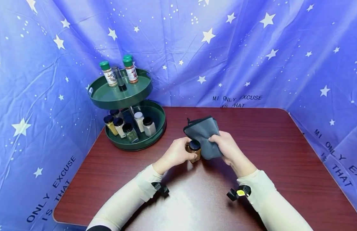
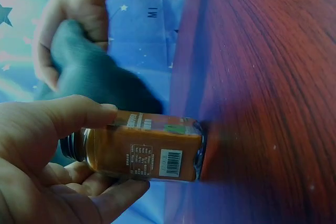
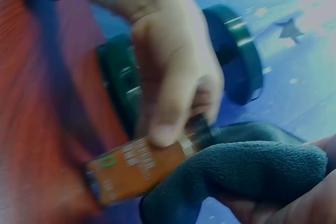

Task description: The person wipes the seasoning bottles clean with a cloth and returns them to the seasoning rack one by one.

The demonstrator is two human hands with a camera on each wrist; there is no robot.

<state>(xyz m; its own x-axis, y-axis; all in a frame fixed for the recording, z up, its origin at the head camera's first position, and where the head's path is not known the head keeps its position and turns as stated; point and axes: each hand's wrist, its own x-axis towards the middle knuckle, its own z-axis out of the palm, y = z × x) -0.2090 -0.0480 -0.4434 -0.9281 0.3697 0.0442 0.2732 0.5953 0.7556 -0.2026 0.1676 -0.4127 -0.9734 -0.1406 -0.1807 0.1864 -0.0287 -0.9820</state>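
My left hand (image 1: 178,151) grips a small glass spice jar (image 2: 149,148) between thumb and fingers. The jar holds orange-brown powder, wears a black lid (image 1: 194,145) and carries a printed label with a barcode. In the head view it stands upright, its base close to the tabletop. A folded dark grey cloth (image 1: 203,131) is pinched in my right hand (image 1: 228,148), thumb on the near face. The cloth hangs right beside the jar and overlaps it in the right wrist view. Most of the right hand's fingers are hidden behind the cloth.
A green two-tier round rack (image 1: 135,146) stands at the table's back left. Several black-lidded jars and one white-lidded jar (image 1: 139,121) fill its lower tray; green-capped shakers (image 1: 109,75) stand on the upper tray. Starry blue curtains (image 1: 178,48) border the reddish-brown table (image 1: 268,138).
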